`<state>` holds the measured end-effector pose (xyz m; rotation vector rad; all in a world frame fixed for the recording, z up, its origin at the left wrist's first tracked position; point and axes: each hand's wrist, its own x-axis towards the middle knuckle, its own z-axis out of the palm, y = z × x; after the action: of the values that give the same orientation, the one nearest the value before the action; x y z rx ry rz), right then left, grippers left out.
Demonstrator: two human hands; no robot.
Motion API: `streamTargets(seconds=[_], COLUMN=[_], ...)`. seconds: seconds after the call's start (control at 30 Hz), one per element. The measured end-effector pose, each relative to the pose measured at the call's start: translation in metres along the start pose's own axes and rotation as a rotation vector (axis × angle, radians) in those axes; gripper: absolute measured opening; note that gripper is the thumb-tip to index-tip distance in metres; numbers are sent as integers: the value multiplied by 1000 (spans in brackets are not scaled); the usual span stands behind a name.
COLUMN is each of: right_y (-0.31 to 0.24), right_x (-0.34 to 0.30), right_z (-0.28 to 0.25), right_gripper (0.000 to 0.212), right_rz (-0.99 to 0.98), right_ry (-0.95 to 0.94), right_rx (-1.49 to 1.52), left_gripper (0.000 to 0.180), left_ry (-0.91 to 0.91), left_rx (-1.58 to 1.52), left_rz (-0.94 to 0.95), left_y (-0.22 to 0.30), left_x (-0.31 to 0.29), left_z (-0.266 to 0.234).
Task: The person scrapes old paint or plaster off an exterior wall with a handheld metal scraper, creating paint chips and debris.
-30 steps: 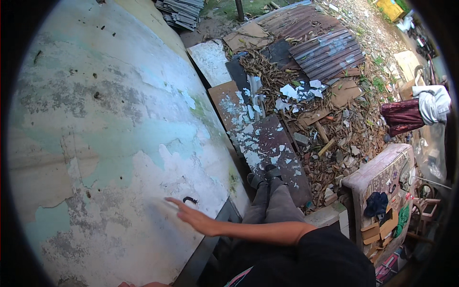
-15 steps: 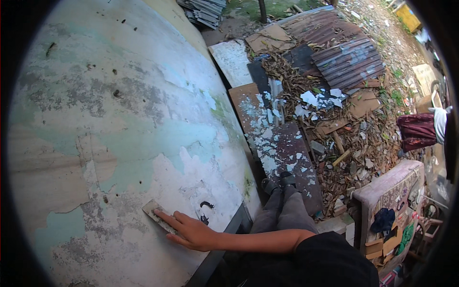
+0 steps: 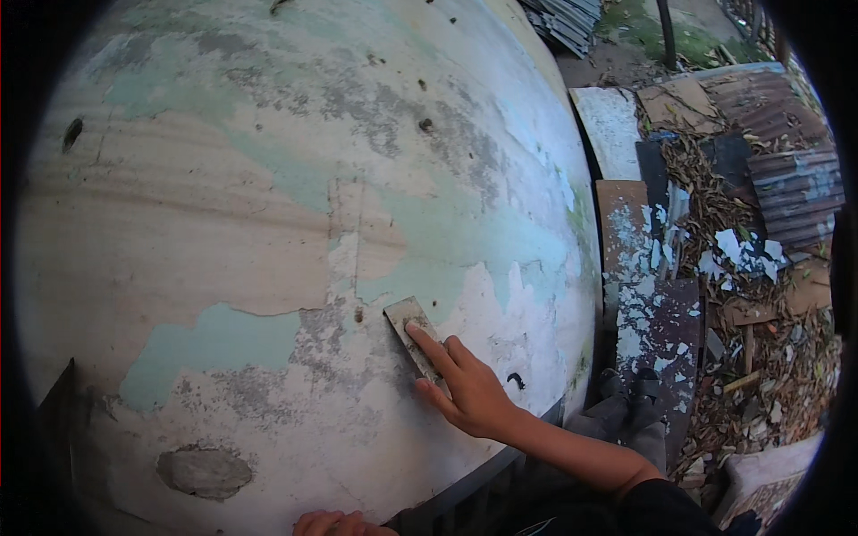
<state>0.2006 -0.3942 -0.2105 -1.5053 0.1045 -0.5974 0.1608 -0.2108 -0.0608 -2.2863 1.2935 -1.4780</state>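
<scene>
My right hand is closed on a flat rectangular scraper, greyish and worn, with the index finger stretched along its face and the thumb at its near edge. The scraper lies against a wall with peeling pale green paint over white and grey patches. Just below and right of it is a small dark curved mark. At the bottom edge only the curled fingers of my left hand show, close to the wall's lower border; what they grip is hidden.
A bare grey patch marks the lower left wall. My feet stand on a dark board strewn with paint flakes. Beyond lie dry leaves, rubble and corrugated sheets. A padded, light-coloured slab lies at lower right.
The view has turned left, so the wall fills more of it. My left fingers have come into sight at the bottom. My right hand still holds the scraper on the wall.
</scene>
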Motion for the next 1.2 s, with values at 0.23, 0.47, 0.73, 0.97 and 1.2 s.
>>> streamTargets(seconds=[0.23,0.47,0.73,0.97,1.2], right_y=[-15,-22,-13,20,37], right_x=[11,44,79,66,-54], right_z=[9,9,-16,-47,5], right_gripper=[65,67,61,64,57], right_rz=[-20,-77,11,236,183], right_ry=[47,192,232,583,212], right_rx=[12,-29,64,638,194], left_gripper=[35,31,31,34,36], left_ry=[-32,-16,-11,28,47], left_rx=[8,-7,-5,-2,-33], left_rz=[-28,-15,4,-17,123], left_y=[9,6,7,7,-5], left_x=[4,6,3,3,1], left_z=[1,3,2,5,6])
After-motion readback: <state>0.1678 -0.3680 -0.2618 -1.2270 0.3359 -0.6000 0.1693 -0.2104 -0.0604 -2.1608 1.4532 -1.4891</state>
